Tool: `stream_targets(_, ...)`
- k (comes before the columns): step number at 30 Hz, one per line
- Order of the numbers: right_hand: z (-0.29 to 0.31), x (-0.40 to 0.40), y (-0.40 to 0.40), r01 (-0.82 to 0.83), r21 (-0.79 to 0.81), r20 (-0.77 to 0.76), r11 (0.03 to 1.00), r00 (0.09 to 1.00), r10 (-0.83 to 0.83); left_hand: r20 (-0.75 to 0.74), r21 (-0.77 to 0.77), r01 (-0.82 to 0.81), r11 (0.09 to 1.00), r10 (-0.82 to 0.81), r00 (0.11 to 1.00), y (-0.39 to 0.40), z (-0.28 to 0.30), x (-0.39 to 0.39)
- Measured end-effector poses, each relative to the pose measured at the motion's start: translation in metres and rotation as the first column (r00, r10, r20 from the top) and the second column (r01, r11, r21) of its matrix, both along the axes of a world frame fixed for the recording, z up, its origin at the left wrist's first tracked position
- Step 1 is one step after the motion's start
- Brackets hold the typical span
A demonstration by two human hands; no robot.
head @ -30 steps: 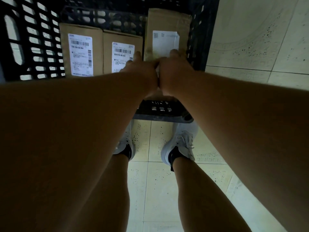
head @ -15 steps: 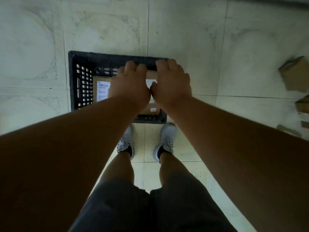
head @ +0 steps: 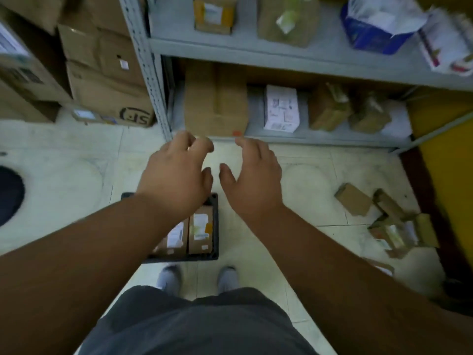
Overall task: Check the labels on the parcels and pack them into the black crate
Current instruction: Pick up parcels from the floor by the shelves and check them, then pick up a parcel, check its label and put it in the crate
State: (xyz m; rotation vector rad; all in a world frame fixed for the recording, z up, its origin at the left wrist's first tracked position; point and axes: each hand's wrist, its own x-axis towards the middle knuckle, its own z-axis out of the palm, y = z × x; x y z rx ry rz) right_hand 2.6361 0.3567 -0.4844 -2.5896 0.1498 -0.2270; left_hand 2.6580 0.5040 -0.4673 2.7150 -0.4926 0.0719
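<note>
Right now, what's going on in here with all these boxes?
A person is packing parcels into a black crate on the floor by their feet. Labelled parcels stand inside it. Both hands are empty: the left hand and right hand are raised above the crate, fingers loosely curled, in front of a grey shelf of boxes. More small boxes lie scattered on the floor to the right.

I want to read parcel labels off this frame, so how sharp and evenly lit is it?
Head view: motion blur smears the upper shelf and its blue-and-white package; labels in the black crate are small and unreadable; the wide lens bends the shelf post; light is dim and greenish, forearms dark; the left hand and right hand are fairly sharp.
</note>
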Motion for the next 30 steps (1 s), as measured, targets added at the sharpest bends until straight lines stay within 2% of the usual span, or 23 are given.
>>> stream_targets(3, 0.039, -0.009, -0.013, 0.013, -0.004, 0.087, 1.0, 0.996, -0.012, 0.035, 0.009, 0.023, 1.0, -0.023, 0.999, -0.013, 0.026, -0.005)
stream_targets(6, 0.065, -0.017, -0.021, 0.052, -0.008, 0.135, 0.999, 0.99, -0.05, 0.052, -0.054, 0.035, 0.998, -0.033, 0.998, -0.022, 0.045, -0.008)
stream_targets(10, 0.092, -0.029, -0.018, 0.147, 0.019, 0.196, 0.989, 0.969, -0.148, 0.121, -0.021, 0.15, 0.988, -0.147, 0.982, -0.021, 0.071, -0.009)
stream_targets(14, 0.114, -0.048, -0.004, 0.255, 0.031, 0.22, 0.966, 0.941, -0.255, 0.12, -0.001, 0.264, 0.965, -0.262, 0.958, -0.01, 0.095, -0.011)
stream_targets(21, 0.133, -0.093, 0.005, 0.419, 0.09, 0.186, 0.904, 0.884, -0.428, 0.115, -0.13, 0.447, 0.885, -0.434, 0.893, -0.004, 0.113, -0.029)
stream_targets(26, 0.126, -0.154, -0.02, 0.56, 0.114, 0.133, 0.82, 0.81, -0.572, 0.056, -0.13, 0.488, 0.863, -0.485, 0.873, -0.037, 0.1, -0.057)
stream_targets(30, 0.118, -0.192, -0.054, 0.658, 0.164, 0.091, 0.735, 0.732, -0.675, 0.03, -0.149, 0.568, 0.809, -0.571, 0.821, -0.076, 0.089, -0.084)
